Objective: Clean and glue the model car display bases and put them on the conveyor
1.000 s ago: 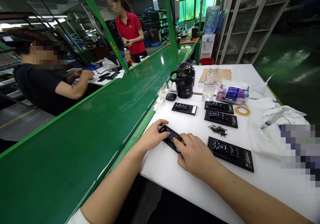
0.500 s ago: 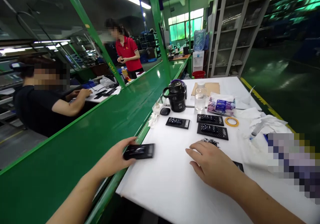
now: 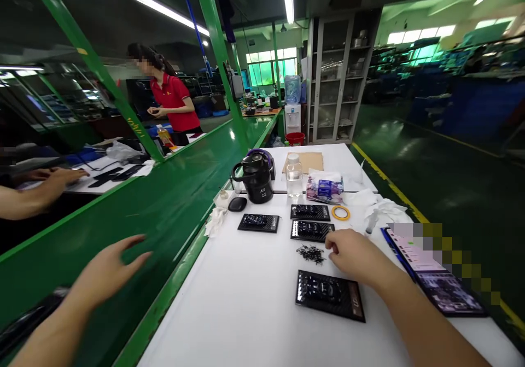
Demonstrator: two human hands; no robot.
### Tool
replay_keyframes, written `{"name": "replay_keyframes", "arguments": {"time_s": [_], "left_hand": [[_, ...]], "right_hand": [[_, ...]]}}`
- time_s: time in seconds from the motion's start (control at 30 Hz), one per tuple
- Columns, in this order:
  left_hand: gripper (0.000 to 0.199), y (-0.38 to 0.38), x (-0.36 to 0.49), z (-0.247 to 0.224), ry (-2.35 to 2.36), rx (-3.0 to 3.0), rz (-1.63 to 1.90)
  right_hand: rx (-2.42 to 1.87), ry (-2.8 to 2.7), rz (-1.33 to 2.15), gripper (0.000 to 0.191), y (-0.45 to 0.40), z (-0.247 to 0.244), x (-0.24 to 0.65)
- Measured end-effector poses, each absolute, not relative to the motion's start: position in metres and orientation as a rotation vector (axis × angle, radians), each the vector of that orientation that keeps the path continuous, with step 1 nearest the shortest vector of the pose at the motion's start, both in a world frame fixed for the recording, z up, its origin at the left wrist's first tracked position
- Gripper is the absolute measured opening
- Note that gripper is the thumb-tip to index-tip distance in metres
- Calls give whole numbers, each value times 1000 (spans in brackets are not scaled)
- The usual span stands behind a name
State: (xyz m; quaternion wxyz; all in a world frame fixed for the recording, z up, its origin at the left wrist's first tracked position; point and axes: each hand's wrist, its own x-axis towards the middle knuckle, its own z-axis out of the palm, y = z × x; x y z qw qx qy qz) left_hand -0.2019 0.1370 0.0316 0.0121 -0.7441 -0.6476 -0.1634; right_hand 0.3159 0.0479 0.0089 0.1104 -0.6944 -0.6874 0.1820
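My left hand is over the green surface at the left, empty, thumb and fingers apart. My right hand has its fingers bent together at the right edge of a black panel; whether they hold anything is hidden. Just left of those fingertips lies a pile of small black pieces. Nearer me a larger-looking black panel lies flat on the white table. Two more black panels, one at the back and one to the left, lie beyond.
A black jug, a clear bottle, a tissue pack and a yellow tape ring stand or lie behind. A phone-like screen is at right. Two people are across the green surface; a black bundle is lower left.
My left hand has moved left and let go of the black item it held. My right hand's fingers have drawn together near the pile. The view has turned right, showing the near panel fully.
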Motion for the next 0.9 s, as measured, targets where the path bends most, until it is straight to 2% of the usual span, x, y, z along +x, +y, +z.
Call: {"name": "replay_keyframes", "arguments": {"time_s": [0.1,0.17,0.23,0.3,0.63,0.77,0.9], "left_hand": [[54,178,-102,18,-1685,-2738,-380],[68,198,-43,14,-1489,-2930,-285],[79,212,-3,14,-1417,-3021,-195],[81,217,14,17,-1409,-3061,-115],[67,115,-27,26,-1321,-3175,12],[35,150,26,24,-1151,-3214,-135],[26,214,80,10,-1128,-3218,-168]], "right_hand": [[-2098,-2013,510,20,53,1,310],[-2122,-1991,482,17,55,-1,305],[-2132,-1969,454,17,56,0,301],[-2130,-1959,434,17,55,1,298],[-2061,-1962,409,19,53,9,295],[-2024,-1940,420,19,52,10,296],[-1981,-1909,433,18,49,13,297]]}}
